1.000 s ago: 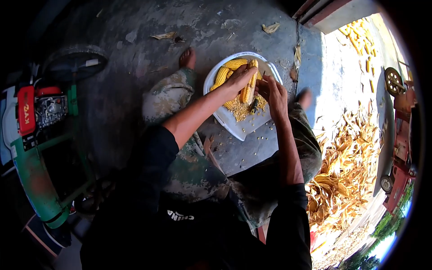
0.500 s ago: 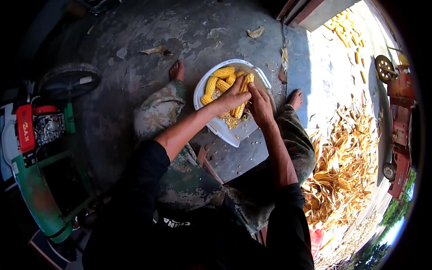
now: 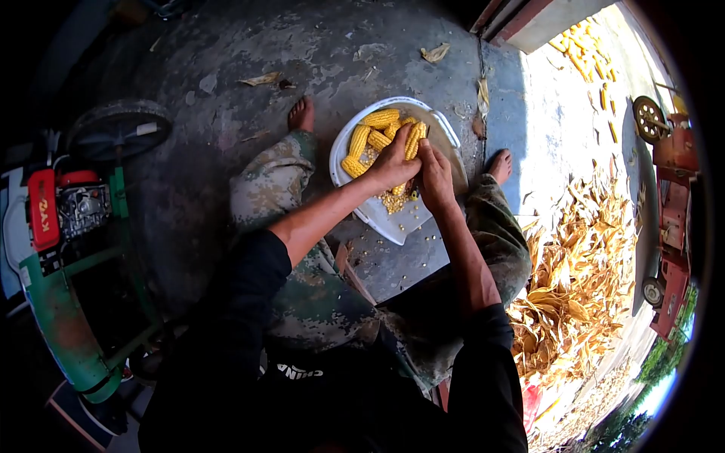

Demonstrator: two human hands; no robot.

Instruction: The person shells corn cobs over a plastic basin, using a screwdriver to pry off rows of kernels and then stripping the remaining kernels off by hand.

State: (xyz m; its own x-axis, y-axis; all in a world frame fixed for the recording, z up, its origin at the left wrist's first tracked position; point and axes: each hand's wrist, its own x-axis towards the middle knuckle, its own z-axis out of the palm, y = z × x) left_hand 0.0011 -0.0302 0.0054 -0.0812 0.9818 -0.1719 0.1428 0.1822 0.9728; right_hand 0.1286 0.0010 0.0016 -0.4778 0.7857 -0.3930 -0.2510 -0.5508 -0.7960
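My left hand point(image 3: 393, 167) is wrapped round a yellow corn cob point(image 3: 414, 140), held over a white basin point(image 3: 342, 143). On the cob's other side, my right hand point(image 3: 436, 174) presses its closed fingers against it near the upper end. Whether the right fingers hold anything else is hidden. Several whole cobs point(image 3: 359, 140) lie in the left part of the basin. Loose kernels point(image 3: 394, 202) are gathered below my hands inside it. A small dark object point(image 3: 414, 194) shows beside the kernels, partly hidden by my right hand.
The basin stands on the concrete floor between my bare feet point(image 3: 301, 115). Scattered kernels lie near it. At the left is a green machine point(image 3: 64, 325) with a red engine part. Dry husks point(image 3: 570, 294) are heaped at the right, with more cobs point(image 3: 583, 51) and a red vehicle point(image 3: 671, 249) beyond.
Since a second ago, my right hand has closed in against the cob from a more raised, looser pose. The whole view has shifted slightly. Over the last half second the hands barely moved.
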